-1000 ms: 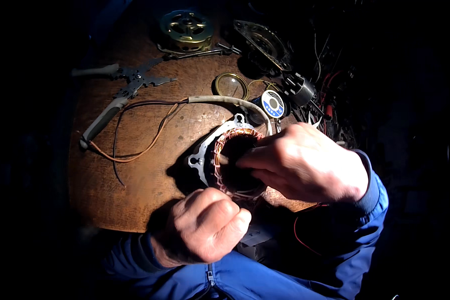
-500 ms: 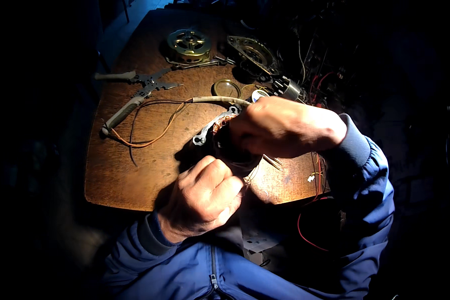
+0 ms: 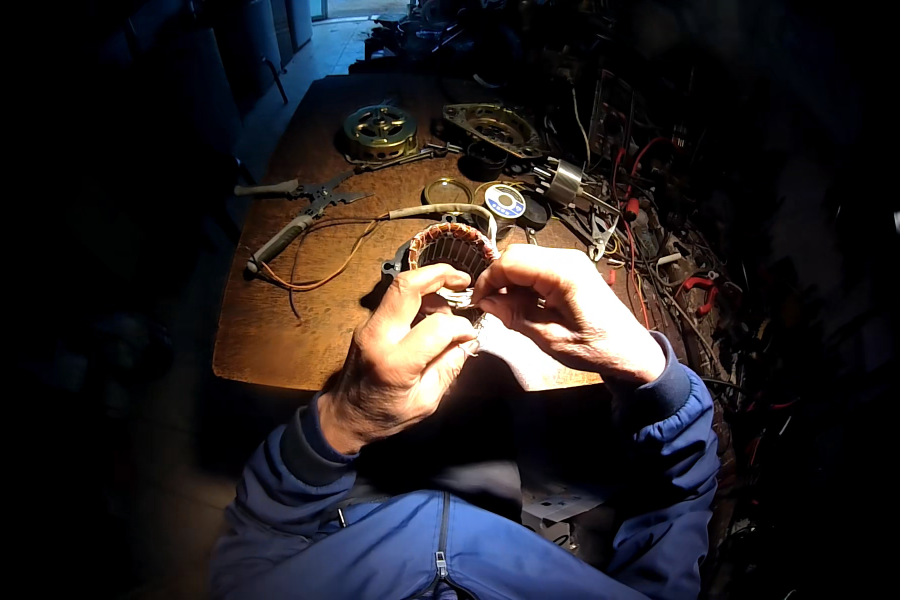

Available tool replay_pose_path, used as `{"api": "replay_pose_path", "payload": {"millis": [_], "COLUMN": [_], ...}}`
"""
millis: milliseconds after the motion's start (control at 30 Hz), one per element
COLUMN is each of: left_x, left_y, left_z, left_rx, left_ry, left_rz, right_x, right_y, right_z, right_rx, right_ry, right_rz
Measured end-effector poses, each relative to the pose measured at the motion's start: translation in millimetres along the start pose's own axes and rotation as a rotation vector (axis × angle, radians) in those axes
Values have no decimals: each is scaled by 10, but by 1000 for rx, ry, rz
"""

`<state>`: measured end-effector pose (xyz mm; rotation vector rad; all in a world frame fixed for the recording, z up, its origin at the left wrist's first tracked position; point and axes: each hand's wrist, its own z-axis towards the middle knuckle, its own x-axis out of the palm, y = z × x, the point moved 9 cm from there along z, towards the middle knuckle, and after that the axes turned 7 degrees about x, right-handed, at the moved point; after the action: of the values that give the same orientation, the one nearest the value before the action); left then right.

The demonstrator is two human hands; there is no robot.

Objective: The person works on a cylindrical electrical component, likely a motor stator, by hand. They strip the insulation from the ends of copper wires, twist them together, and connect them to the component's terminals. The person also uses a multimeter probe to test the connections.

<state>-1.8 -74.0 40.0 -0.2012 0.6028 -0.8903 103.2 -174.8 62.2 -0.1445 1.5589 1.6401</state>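
Note:
A motor stator (image 3: 452,240), a ring with orange-brown copper windings round a slotted core, stands on the table's near part with its opening up. My left hand (image 3: 400,345) grips its near rim, the index finger curled over the edge and the thumb lower down. At the same rim, close to the left fingertips, my right hand (image 3: 565,305) is closed in a pinch; what it holds is too small to make out. A pale sleeved cable (image 3: 435,210) leaves the stator's far side and splits into thin orange and dark wires at the left.
Wire strippers (image 3: 310,208) lie open at the left of the wooden table (image 3: 270,345). Farther back are a brass-coloured slotted housing (image 3: 381,133) and an end cover (image 3: 495,125). A spool (image 3: 505,201), a silver cylinder (image 3: 565,183) and tangled wires with red-handled pliers (image 3: 703,292) crowd the right.
My right hand has drawn back from over the stator to its near rim, uncovering the windings. The left hand's fingers have opened from a tight curl to round the rim. The view has shifted.

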Motion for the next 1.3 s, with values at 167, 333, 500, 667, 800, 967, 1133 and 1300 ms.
{"api": "replay_pose_path", "payload": {"millis": [167,333,500,667,800,967,1133,1300], "left_x": [49,24,77,140,213,222,245,243], "left_y": [-67,-62,-77,55,113,157,181,158], "left_z": [26,-12,-56,-156,-196,-246,-258,-241], "left_rx": [-5,-67,-119,-237,-289,-448,-472,-458], "left_ry": [68,13,-11,-27,19,-64,-69,-74], "left_rz": [-1,0,-7,-142,-215,-422,-450,-460], "right_x": [30,-67,127,300,354,260,322,364], "right_y": [101,1,-421,-563,-598,-423,-250,-261], "right_z": [-129,-253,-394,-486,-511,-640,-664,-661], "right_rx": [-163,-22,57,92,-67,-71,-238,-253], "right_ry": [-101,-263,-305,-417,-535,-733,-744,-730], "right_rz": [-50,62,46,511,467,188,18,-35]}}
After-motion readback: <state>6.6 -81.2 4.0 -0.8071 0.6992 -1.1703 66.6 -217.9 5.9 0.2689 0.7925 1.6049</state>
